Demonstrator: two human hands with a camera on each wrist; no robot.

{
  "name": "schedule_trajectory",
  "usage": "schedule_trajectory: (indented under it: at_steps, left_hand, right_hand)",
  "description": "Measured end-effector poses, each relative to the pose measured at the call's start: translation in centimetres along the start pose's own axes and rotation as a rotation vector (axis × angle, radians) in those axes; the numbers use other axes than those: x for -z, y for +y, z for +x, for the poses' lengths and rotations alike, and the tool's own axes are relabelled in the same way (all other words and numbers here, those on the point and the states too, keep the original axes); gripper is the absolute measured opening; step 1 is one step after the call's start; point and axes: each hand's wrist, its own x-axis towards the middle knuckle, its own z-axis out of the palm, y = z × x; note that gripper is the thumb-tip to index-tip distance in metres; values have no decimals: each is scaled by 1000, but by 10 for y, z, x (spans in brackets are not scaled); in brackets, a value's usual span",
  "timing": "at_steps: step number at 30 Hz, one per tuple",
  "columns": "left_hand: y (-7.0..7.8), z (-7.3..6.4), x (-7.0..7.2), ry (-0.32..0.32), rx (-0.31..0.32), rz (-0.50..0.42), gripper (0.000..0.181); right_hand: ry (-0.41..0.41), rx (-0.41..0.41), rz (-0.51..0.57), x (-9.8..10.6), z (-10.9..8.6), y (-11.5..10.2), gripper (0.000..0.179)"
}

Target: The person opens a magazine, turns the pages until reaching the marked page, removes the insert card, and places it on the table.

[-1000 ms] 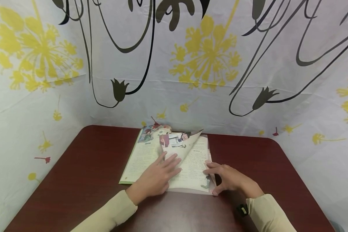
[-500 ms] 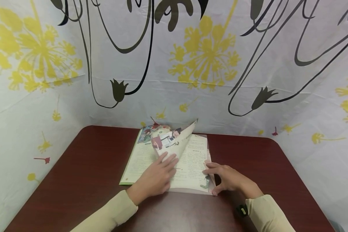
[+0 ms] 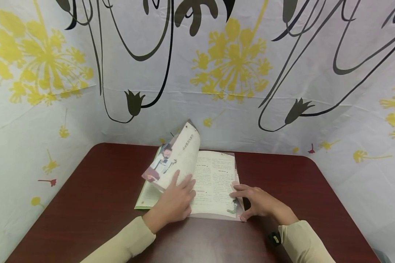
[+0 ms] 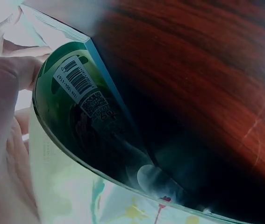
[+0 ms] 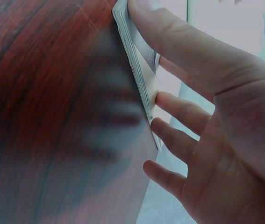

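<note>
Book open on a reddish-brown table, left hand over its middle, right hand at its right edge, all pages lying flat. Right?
Not all flat: in the head view an illustrated page curls up over the left side of the book. Rest stands: reddish-brown table, left hand over the middle, right hand at the right edge.

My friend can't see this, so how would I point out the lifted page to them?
On the dark red table, in front of the flower-patterned backdrop, lies an open book. On its left half, by the left hand, is the lifted page. Unlike the flatter text page to its right, it stands up in a curve, with a picture of a figure along its left edge.
</note>
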Motion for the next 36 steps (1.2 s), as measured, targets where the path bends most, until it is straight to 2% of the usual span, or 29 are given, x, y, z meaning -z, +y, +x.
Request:
schedule_trajectory:
  at_steps: [5,8,19,36]
  left_hand:
    - [1,-2,4,-119,81,-53,35]
    - [1,-3,5,-158,119,-98,36]
    - [3,-6,4,-177,202,-204,37]
    - [2,-6,3,-212,232,-257,38]
  right_hand:
    - [-4,-6,4,0,0,0,76]
    - [-5,-9,5,0,0,0,76]
    - [-20,-15,14,1,-1,-1,76]
    - [-2,20,-12,1,-1,-1,74]
